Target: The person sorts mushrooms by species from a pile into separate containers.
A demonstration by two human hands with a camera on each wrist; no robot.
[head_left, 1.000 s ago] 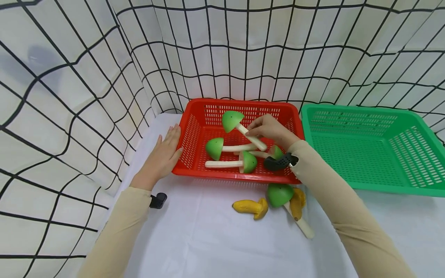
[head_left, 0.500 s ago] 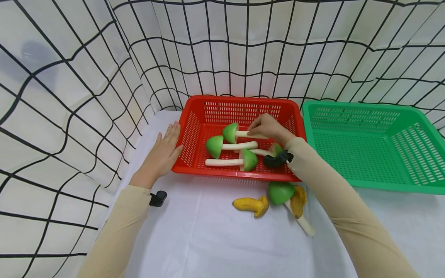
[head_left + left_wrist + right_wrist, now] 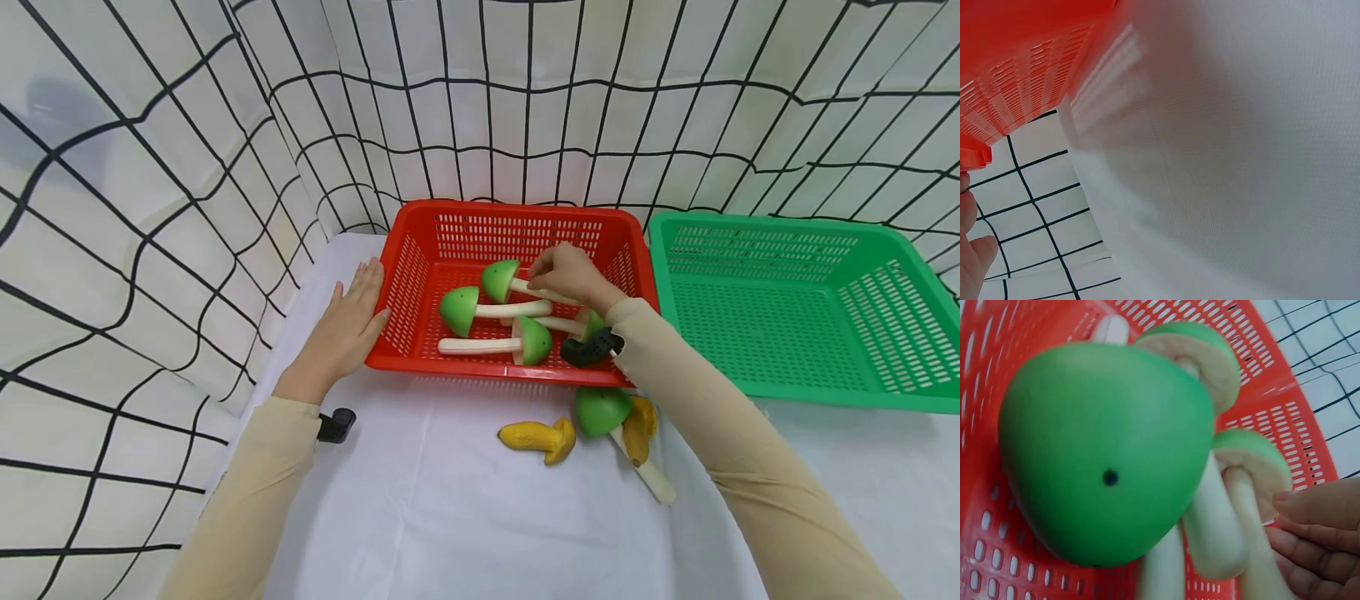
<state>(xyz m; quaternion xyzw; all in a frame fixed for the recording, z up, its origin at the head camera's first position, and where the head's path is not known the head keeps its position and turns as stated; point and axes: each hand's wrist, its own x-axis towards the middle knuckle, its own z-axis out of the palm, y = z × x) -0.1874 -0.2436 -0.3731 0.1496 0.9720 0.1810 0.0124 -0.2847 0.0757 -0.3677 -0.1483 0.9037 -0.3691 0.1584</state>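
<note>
My left hand (image 3: pixel 345 329) rests with straight fingers against the left wall of the red basket (image 3: pixel 510 379); the left wrist view catches only part of it. Inside that basket lie several toy mushrooms with green caps and pale stems. My right hand (image 3: pixel 572 273) hovers over the rear toy mushroom (image 3: pixel 500 282), fingers loosely bent. In the right wrist view its thumb and fingers (image 3: pixel 1319 506) are beside that mushroom's stem (image 3: pixel 1250 519), with nothing seen pinched between them. A big green cap (image 3: pixel 1104 456) fills the near part of that view.
A green basket (image 3: pixel 750 392) stands to the right of the red one. On the white cloth in front lie a yellow mushroom (image 3: pixel 528 436), another green-capped mushroom (image 3: pixel 602 410) and a second yellow mushroom (image 3: pixel 637 429) across its stem. Black netting (image 3: pixel 525 154) rises behind and at left.
My right hand has lowered the green-capped mushroom from above the others to the back of the red basket and let go of its stem. The left hand has stayed at the wall.
</note>
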